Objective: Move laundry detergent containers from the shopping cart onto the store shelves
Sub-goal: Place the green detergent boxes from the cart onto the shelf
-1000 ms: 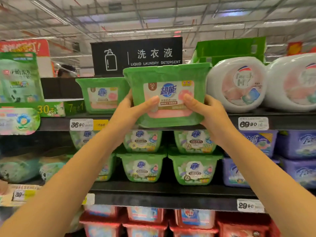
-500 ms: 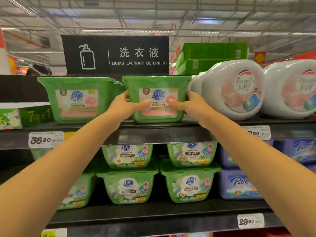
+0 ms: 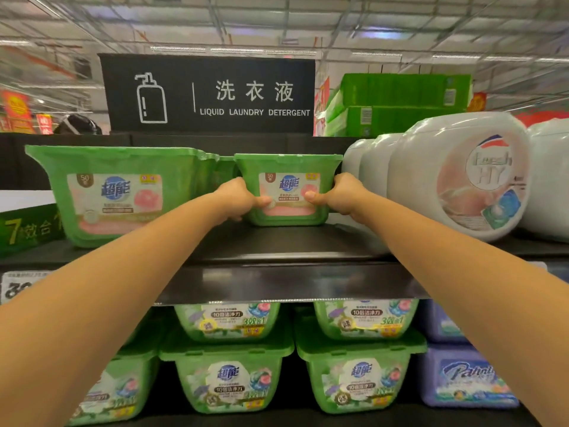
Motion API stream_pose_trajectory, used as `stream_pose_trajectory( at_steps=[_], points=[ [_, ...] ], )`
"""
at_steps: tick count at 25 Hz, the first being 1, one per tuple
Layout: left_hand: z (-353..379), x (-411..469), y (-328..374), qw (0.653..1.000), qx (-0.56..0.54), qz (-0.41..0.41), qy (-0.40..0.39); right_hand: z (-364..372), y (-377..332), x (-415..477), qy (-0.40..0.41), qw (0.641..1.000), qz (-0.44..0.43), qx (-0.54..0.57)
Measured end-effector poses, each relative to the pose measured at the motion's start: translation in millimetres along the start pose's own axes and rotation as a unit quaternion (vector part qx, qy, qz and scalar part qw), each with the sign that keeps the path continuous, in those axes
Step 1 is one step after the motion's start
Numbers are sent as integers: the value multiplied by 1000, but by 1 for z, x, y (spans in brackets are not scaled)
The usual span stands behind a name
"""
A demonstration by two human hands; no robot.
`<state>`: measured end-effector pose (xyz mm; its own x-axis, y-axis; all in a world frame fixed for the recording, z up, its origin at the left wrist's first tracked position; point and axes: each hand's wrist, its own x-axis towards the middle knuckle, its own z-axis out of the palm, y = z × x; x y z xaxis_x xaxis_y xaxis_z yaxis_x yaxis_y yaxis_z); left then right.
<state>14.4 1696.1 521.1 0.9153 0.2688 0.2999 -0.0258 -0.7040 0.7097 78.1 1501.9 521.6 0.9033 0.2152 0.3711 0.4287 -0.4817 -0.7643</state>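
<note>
A green tub of laundry pods (image 3: 288, 167) with a pink and white label sits deep on the top black shelf (image 3: 277, 251). My left hand (image 3: 238, 198) grips its left side, thumb across the front. On the tub's right side my right hand (image 3: 340, 195) holds on in the same way. Both arms reach far forward. The shopping cart is out of view.
A matching green tub (image 3: 120, 192) stands at the shelf's front left. White round detergent tubs (image 3: 458, 177) crowd the right. A black sign (image 3: 209, 94) rises behind. Green tubs (image 3: 228, 374) and purple boxes (image 3: 465, 377) fill the lower shelf.
Both hands carried the green tub from mid-air in front of the shelf down onto the top shelf and pushed it far back. The view moved closer.
</note>
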Motion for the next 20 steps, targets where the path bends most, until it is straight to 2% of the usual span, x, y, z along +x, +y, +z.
stream_pose_trajectory(
  at_steps=[4,7,11,13,16,20],
  points=[
    [2,22,-3,1000,20,-24,-2,8,4,19,-10,999,5,-37],
    [7,32,-9,999,6,-25,27,13,5,30,-5,999,3,-44],
    [14,41,-10,990,71,-19,124,19,12,37,31,999,23,-13],
    [17,43,-8,982,91,-26,161,21,13,39,53,997,29,-39],
    [21,44,-10,988,21,-35,151,23,13,41,77,991,38,-98],
    [19,44,-19,985,-98,-49,131,21,19,40,58,997,41,1]
  ],
)
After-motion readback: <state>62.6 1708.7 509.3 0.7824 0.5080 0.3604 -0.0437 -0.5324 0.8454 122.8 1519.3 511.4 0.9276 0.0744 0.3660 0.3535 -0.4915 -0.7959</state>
